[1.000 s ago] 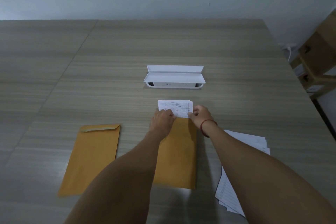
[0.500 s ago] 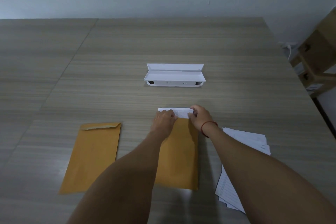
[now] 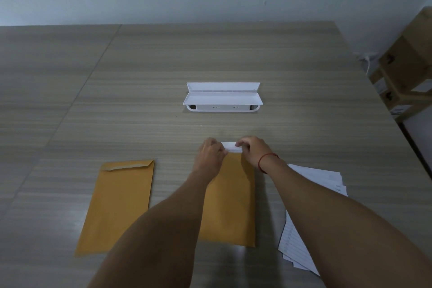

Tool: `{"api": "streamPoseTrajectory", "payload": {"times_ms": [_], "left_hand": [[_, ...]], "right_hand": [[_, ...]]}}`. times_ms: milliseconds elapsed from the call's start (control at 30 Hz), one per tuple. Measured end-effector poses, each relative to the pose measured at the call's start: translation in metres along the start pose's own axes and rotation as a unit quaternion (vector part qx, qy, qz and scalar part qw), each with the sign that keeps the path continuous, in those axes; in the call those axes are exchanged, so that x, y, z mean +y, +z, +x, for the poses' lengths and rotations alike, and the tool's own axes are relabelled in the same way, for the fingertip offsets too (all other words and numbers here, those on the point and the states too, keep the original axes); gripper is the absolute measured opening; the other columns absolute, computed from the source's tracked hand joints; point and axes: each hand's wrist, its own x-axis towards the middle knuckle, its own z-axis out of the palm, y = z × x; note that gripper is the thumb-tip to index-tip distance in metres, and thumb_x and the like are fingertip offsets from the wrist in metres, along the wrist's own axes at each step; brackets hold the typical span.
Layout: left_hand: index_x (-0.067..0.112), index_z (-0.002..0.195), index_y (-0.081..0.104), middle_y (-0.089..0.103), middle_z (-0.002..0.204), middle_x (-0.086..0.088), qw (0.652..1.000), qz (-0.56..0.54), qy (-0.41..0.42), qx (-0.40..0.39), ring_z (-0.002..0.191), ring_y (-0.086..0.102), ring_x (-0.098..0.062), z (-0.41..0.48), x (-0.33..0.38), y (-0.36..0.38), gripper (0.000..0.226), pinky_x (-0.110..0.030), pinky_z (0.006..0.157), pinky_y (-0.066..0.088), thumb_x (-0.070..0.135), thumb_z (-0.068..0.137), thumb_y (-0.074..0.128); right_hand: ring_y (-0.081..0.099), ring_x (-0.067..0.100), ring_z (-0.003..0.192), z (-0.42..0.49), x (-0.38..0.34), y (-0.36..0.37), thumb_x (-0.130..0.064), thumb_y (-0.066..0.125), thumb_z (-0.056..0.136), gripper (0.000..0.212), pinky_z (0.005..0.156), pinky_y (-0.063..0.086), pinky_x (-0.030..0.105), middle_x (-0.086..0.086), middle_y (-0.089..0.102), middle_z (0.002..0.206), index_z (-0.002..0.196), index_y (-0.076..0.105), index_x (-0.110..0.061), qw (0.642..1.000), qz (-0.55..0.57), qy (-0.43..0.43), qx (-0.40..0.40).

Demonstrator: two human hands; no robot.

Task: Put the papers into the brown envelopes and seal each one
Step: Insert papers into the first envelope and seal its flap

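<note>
A brown envelope [image 3: 231, 199] lies lengthwise on the table in front of me, partly under my forearms. A folded white paper [image 3: 232, 148] sticks out of its far mouth by a narrow strip. My left hand [image 3: 210, 155] pinches the paper's left end at the envelope mouth. My right hand [image 3: 253, 151], with a red string on the wrist, pinches its right end. A second brown envelope [image 3: 119, 203] lies to the left with its flap folded down. A stack of white lined papers [image 3: 301, 243] lies to the right, partly hidden by my right forearm.
A white open cable box [image 3: 223, 98] is set in the wooden table [image 3: 140, 105] beyond my hands. Cardboard boxes [image 3: 406, 77] stand off the table's right edge by the wall.
The paper has slid further into the envelope. A wide strip showed one second ago; now only a narrow strip shows. Both hands stayed at the envelope mouth.
</note>
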Motion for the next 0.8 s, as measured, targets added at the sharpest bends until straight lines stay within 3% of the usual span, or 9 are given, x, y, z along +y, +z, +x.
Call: {"api": "streamPoseTrajectory", "payload": {"times_ms": [133, 233, 300, 400, 500, 667, 800], "left_hand": [[0.008, 0.092, 0.063, 0.064, 0.096, -0.012, 1.000, 0.017, 0.001, 0.000, 0.102, 0.053, -0.032, 0.001, 0.001, -0.003, 0.024, -0.042, 0.085, 0.043, 0.027, 0.096, 0.048], [0.013, 0.098, 0.062, 0.066, 0.102, -0.008, 0.997, 0.077, 0.003, 0.017, 0.110, 0.046, -0.027, 0.000, 0.005, -0.005, 0.027, -0.038, 0.090, 0.037, 0.032, 0.099, 0.043], [0.016, 0.101, 0.062, 0.066, 0.106, -0.004, 0.994, 0.110, 0.001, 0.023, 0.114, 0.045, -0.024, 0.002, 0.007, -0.006, 0.029, -0.037, 0.093, 0.032, 0.035, 0.099, 0.041], [0.018, 0.104, 0.065, 0.064, 0.109, -0.003, 0.995, 0.103, -0.007, 0.012, 0.115, 0.047, -0.023, 0.005, 0.005, -0.006, 0.026, -0.037, 0.095, 0.031, 0.034, 0.097, 0.046], [0.016, 0.109, 0.065, 0.058, 0.116, -0.005, 0.997, 0.075, -0.003, 0.021, 0.115, 0.047, -0.023, 0.006, -0.004, -0.004, 0.023, -0.036, 0.096, 0.040, 0.028, 0.090, 0.060], [0.015, 0.133, 0.049, 0.048, 0.139, -0.004, 0.995, 0.097, -0.032, -0.001, 0.132, 0.040, -0.022, 0.004, -0.028, 0.004, 0.060, -0.035, 0.107, 0.036, 0.040, 0.082, 0.069], [0.020, 0.149, 0.022, 0.018, 0.160, 0.000, 0.987, 0.143, -0.038, -0.064, 0.148, 0.015, -0.019, -0.001, -0.040, 0.015, 0.085, -0.041, 0.119, 0.022, 0.055, 0.083, 0.061]], "right_hand": [[0.063, 0.022, 0.097, 0.003, 0.001, 0.001, -0.007, 0.044, 0.095, 0.032, 0.085, 0.052, 0.033, 0.002, 0.069, 0.107, 0.097, 0.073, -0.019, 1.000, -0.022, 0.008, -0.019], [0.064, 0.023, 0.086, 0.003, -0.001, 0.002, -0.014, 0.045, 0.094, 0.034, 0.070, 0.048, 0.027, 0.003, 0.069, 0.087, 0.066, 0.062, -0.022, 1.000, -0.016, 0.010, -0.016], [0.063, 0.023, 0.081, 0.003, -0.004, 0.001, -0.015, 0.045, 0.094, 0.039, 0.064, 0.045, 0.025, 0.002, 0.066, 0.077, 0.056, 0.051, -0.024, 1.000, -0.006, 0.009, -0.009], [0.064, 0.019, 0.090, 0.006, -0.001, 0.002, -0.014, 0.050, 0.094, 0.026, 0.080, 0.054, 0.031, 0.000, 0.071, 0.094, 0.080, 0.071, -0.020, 1.000, -0.003, 0.002, -0.013], [0.064, 0.017, 0.095, 0.006, 0.003, 0.006, -0.010, 0.054, 0.092, 0.022, 0.089, 0.053, 0.033, -0.002, 0.071, 0.100, 0.091, 0.075, -0.019, 1.000, 0.013, 0.014, -0.008], [0.062, 0.018, 0.103, 0.010, 0.012, 0.020, -0.009, 0.055, 0.090, 0.019, 0.094, 0.051, 0.034, -0.002, 0.067, 0.108, 0.101, 0.069, -0.017, 0.997, 0.053, 0.057, 0.002], [0.061, 0.022, 0.108, 0.014, 0.013, 0.035, -0.014, 0.065, 0.088, 0.026, 0.096, 0.051, 0.035, 0.004, 0.065, 0.116, 0.114, 0.064, -0.013, 0.992, 0.082, 0.094, 0.001]]}}
